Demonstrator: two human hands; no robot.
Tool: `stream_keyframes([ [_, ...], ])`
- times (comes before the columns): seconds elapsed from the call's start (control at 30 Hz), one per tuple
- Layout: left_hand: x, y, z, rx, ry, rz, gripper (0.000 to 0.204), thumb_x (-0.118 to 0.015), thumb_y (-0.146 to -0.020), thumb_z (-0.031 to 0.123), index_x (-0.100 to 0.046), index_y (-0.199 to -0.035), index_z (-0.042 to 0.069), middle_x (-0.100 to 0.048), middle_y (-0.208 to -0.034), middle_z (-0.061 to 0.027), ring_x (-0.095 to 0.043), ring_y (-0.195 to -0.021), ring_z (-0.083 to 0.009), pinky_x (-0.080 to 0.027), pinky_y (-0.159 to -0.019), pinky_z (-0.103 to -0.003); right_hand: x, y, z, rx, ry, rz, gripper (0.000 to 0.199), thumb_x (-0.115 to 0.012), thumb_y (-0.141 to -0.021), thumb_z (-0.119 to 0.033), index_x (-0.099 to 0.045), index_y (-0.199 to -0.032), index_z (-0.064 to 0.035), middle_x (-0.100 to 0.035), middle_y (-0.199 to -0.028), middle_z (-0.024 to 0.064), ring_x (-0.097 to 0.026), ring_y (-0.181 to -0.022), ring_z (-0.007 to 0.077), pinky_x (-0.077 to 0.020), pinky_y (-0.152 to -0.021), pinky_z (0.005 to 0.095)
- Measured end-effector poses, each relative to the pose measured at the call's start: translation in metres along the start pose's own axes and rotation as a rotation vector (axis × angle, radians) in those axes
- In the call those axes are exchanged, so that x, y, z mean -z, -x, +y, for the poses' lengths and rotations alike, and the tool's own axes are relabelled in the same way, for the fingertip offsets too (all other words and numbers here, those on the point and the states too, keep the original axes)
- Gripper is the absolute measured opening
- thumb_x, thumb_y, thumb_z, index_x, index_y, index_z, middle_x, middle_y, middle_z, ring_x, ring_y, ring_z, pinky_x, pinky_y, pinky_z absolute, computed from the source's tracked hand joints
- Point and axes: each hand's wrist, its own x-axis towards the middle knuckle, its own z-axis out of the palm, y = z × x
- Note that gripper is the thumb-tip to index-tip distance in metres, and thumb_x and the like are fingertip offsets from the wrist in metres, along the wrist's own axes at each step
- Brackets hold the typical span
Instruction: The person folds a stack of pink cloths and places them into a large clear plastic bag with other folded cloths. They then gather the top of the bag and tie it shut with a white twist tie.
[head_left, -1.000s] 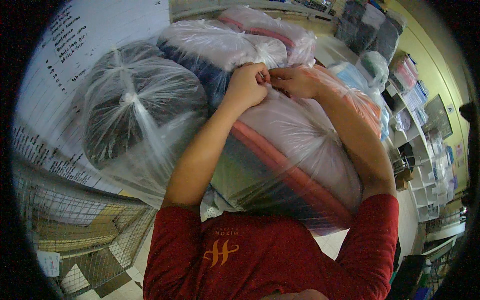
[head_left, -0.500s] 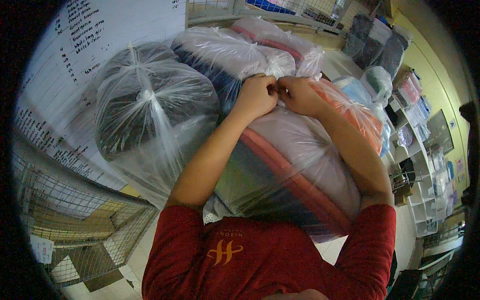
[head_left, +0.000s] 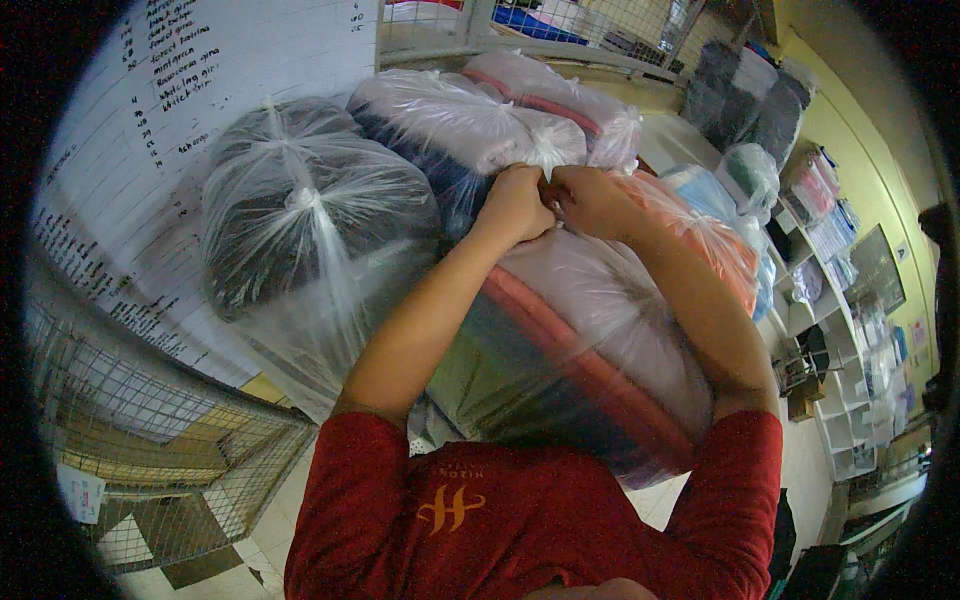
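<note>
Close together at the far end of a large clear plastic bag (head_left: 585,300), my left hand (head_left: 516,207) and my right hand (head_left: 592,203) are both closed on its gathered plastic. The fingers pinch at one spot, and the exact twist or knot between them is hidden. Through the film show folded fabrics in pale grey, red, green and dark blue. Left of my left forearm stands a tied clear bag (head_left: 320,225) with dark contents. Just beyond my hands lies another tied bag (head_left: 470,110), pale on top and dark blue below.
An orange bag (head_left: 695,230) sits beyond my right forearm. Wire mesh panels (head_left: 170,440) stand at the lower left, below a handwritten white board (head_left: 270,50). White shelving (head_left: 835,370) with packed goods lines the right. Dark wrapped bundles (head_left: 745,95) are at the back right.
The view has shifted slightly, so the bags sit a little lower in the picture. My hands stay at the gathered plastic, with the left fingers turned more inward toward the right hand.
</note>
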Motion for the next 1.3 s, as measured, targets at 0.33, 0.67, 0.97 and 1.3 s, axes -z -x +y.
stream_keyframes([
  [0.33, 0.006, 0.002, 0.003, 0.114, 0.118, -0.038, 0.036, -0.071, -0.063, 0.006, -0.059, -0.096, 0.000, -0.065, -0.096, -0.0224, -0.063, -0.095, -0.0370, -0.049, -0.084, -0.042, -0.001, -0.007, 0.000, 0.057, 0.052, -0.290, 0.034, -0.048, -0.089, -0.023, -0.056, -0.111, 0.0017, -0.062, -0.105, 0.0224, -0.060, -0.097, 0.0421, -0.0474, -0.085, 0.0488],
  [0.67, 0.001, 0.006, -0.001, -0.057, 0.101, 0.020, 0.024, -0.068, -0.070, 0.005, -0.066, -0.094, 0.003, -0.068, -0.088, -0.0188, -0.065, -0.086, -0.0350, -0.051, -0.079, -0.042, -0.021, -0.014, 0.046, -0.046, 0.137, -0.285, 0.025, -0.052, -0.085, -0.022, -0.065, -0.095, -0.0047, -0.066, -0.081, 0.0159, -0.064, -0.075, 0.0374, -0.0496, -0.065, 0.0449],
  [0.97, 0.007, 0.009, 0.006, -0.059, 0.130, 0.073, 0.019, -0.072, -0.071, 0.011, -0.064, -0.087, 0.006, -0.067, -0.080, -0.0159, -0.066, -0.076, -0.0352, -0.052, -0.072, -0.042, -0.029, -0.010, 0.043, -0.515, -0.567, -0.189, 0.022, -0.058, -0.086, -0.028, -0.056, -0.067, -0.0169, -0.046, -0.061, -0.0057, -0.038, -0.050, 0.0084, -0.0269, -0.044, 0.0262],
  [1.3, 0.008, 0.008, 0.003, -0.129, 0.038, 0.017, 0.019, -0.071, -0.073, 0.014, -0.068, -0.090, 0.006, -0.068, -0.084, -0.0167, -0.065, -0.083, -0.0351, -0.050, -0.078, -0.043, -0.027, -0.009, 0.040, -0.718, -0.734, -0.160, 0.022, -0.060, -0.085, -0.033, -0.059, -0.074, -0.0148, -0.050, -0.063, -0.0024, -0.041, -0.051, 0.0096, -0.0295, -0.045, 0.0275],
])
